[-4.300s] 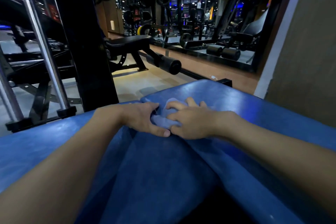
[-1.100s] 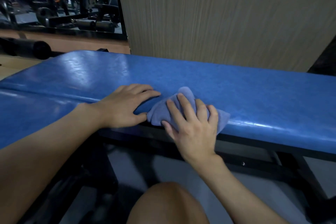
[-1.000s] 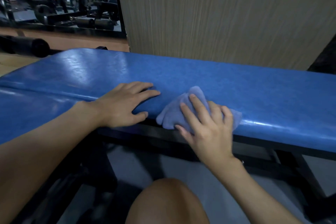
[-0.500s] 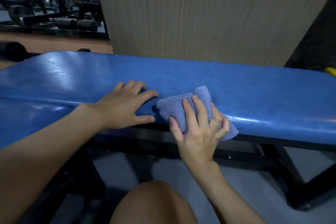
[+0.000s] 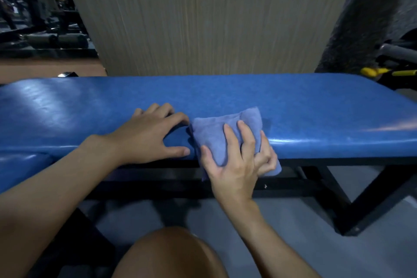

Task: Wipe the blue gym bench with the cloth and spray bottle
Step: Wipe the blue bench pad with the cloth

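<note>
Blue gym bench [image 5: 316,108]: padded vinyl with a fine leathery grain and a glossy sheen, formed as a long flat slab with a rounded front edge. It is carried on a black square-tube steel frame [image 5: 352,201].

Cloth [image 5: 216,133]: soft, matte, lavender-blue microfibre, folded into a rough rectangle and creased. It is draped over the pad's front edge, and its lower corner hangs below the pad.

Right hand [image 5: 234,165]: laid on the cloth. Index and middle fingers [image 5: 247,135] are spread over the cloth top, and the thumb is pressed at its left edge. Ring and little fingers are curled into the right edge, so the cloth is gripped under the palm.

Left hand [image 5: 144,137]: placed flat on bare vinyl with the fingers splayed wide; nothing is held. The cloth lies just right of the index tip and thumb tip; contact cannot be confirmed.

Beyond the fingertips, a vertically grained wood-look wall panel [image 5: 203,18] is seen.
</note>
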Demonstrator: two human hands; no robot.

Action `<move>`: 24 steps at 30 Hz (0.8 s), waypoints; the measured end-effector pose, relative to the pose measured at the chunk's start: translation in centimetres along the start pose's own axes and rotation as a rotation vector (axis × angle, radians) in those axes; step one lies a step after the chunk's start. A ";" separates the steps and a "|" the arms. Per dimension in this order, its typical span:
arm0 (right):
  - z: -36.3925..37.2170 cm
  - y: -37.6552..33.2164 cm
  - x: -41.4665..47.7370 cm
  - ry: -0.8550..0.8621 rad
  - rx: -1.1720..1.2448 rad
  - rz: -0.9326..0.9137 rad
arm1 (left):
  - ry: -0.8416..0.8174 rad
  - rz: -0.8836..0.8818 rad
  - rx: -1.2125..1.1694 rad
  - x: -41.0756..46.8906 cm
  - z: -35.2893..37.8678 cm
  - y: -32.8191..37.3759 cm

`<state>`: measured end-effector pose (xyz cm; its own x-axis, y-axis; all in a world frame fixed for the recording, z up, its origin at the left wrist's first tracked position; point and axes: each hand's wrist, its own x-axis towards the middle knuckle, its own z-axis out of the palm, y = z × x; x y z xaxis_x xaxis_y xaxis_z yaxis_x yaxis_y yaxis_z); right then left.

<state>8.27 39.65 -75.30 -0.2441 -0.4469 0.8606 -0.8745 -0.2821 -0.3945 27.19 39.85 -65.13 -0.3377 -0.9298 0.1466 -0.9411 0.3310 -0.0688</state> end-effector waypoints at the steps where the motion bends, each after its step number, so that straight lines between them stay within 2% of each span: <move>1: -0.5 1.1 0.3 -0.008 0.001 -0.034 | -0.008 -0.002 -0.007 0.1 -0.1 -0.1; 4: -1.8 3.8 1.5 -0.022 -0.010 -0.087 | -0.032 0.027 -0.034 0.3 -0.6 0.0; 6: -2.6 6.8 2.8 0.027 -0.025 -0.080 | -0.047 0.070 -0.063 0.5 -0.8 0.5; 9: -3.2 9.6 4.1 0.108 -0.073 0.100 | -0.049 0.078 -0.066 1.1 -0.6 1.9; 11: -2.6 7.4 3.9 0.128 -0.098 0.251 | -0.035 0.062 -0.029 1.7 -0.7 2.9; 12: -2.1 5.7 3.4 0.110 -0.112 0.268 | -0.034 0.059 -0.011 2.0 -0.7 3.3; 15: -1.4 3.9 2.1 0.039 -0.140 0.116 | -0.054 0.093 -0.007 2.9 -1.0 4.0; 19: -3.4 9.1 3.1 -0.006 -0.129 -0.094 | -0.063 0.199 -0.121 4.3 -1.3 6.3; 21: -4.5 12.3 4.3 -0.003 -0.155 -0.092 | -0.064 0.259 -0.145 5.3 -1.4 8.1; 24: -6.2 18.0 6.9 0.060 -0.207 0.062 | -0.048 0.321 -0.179 6.9 -1.7 10.5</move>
<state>-11.77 36.71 -74.45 -0.3192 -0.4045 0.8570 -0.9230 -0.0724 -0.3779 14.93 37.19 -63.17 -0.6189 -0.7792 0.0988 -0.7767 0.6259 0.0704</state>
